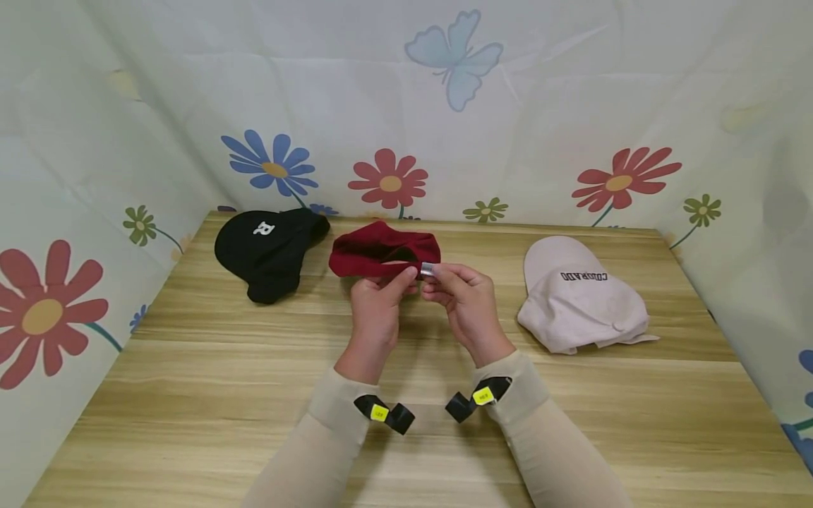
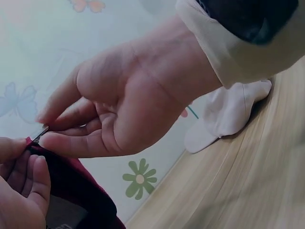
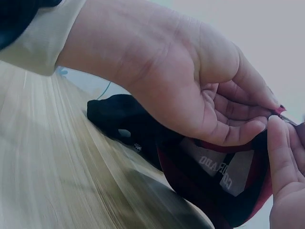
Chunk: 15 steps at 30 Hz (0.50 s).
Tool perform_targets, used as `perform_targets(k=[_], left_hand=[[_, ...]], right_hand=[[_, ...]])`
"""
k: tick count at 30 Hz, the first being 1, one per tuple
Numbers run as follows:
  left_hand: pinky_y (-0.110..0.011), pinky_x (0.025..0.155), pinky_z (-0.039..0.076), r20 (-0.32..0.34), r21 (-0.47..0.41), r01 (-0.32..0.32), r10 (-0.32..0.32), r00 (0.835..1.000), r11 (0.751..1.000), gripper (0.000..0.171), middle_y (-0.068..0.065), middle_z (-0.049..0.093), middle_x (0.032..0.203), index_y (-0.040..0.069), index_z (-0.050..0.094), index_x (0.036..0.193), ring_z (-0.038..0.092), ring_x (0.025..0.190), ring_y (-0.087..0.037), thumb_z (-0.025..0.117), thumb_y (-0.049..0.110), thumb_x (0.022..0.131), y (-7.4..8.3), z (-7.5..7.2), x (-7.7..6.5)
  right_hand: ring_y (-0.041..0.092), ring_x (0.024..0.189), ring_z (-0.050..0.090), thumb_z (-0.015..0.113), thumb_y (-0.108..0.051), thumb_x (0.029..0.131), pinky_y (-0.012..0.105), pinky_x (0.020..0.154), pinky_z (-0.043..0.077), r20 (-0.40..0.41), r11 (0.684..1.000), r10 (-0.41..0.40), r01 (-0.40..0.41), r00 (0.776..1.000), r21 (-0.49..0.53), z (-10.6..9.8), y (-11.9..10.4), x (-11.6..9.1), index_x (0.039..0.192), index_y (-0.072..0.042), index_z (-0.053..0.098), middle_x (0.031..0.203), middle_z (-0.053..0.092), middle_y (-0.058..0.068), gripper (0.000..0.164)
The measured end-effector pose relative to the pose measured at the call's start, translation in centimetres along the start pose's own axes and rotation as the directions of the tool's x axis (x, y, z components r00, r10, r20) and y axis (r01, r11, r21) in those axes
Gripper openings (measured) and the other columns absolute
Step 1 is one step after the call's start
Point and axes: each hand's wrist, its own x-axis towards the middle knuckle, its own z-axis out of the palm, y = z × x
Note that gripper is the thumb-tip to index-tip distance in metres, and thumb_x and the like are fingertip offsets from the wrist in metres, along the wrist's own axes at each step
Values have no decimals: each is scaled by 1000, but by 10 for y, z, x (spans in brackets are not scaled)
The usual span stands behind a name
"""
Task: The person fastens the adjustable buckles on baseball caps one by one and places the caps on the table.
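Observation:
A dark red baseball cap [image 1: 360, 252] is held near the back of the table, its dark inside showing in the right wrist view. My left hand [image 1: 376, 310] pinches the red strap between thumb and fingers. Close beside it, my right hand [image 1: 471, 305] pinches a small silver metal buckle [image 1: 428, 269] at the strap's end. The fingertips of both hands nearly meet there. In the left wrist view the right hand [image 2: 143, 95] shows large, with the left hand's fingers at the left edge. Pale panels with mirrored lettering [image 3: 217, 167] show inside the cap.
On the wood-grain table [image 1: 254, 395], a black cap [image 1: 263, 250] with a white R lies at left. A pale pink cap [image 1: 581, 300] marked COLORADO lies at right. A flower-printed curtain [image 1: 508, 141] stands behind and at both sides.

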Motion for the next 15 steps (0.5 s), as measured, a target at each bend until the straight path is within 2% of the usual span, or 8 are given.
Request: perform_targets(k=[5,15], left_hand=[[-29,70,59,18,-14,5,-5,1000,1000,21,-1,71,83,-8,68,101,63,63,-13,74,3,83,0,-1,0],[-29,67,58,31,-60,9,-7,999,998,15,-2,71,81,-5,69,96,61,62,-18,74,1,82,0,-5,3]], right_hand=[[12,67,71,48,2,96,25,67,60,42,999,7,-8,999,32,-1,-1,-1,87,-8,74,81,74,5,29],[13,66,71,57,4,93,24,67,60,89,999,29,-32,996,37,-2,-2,3,92,-8,75,84,74,5,21]])
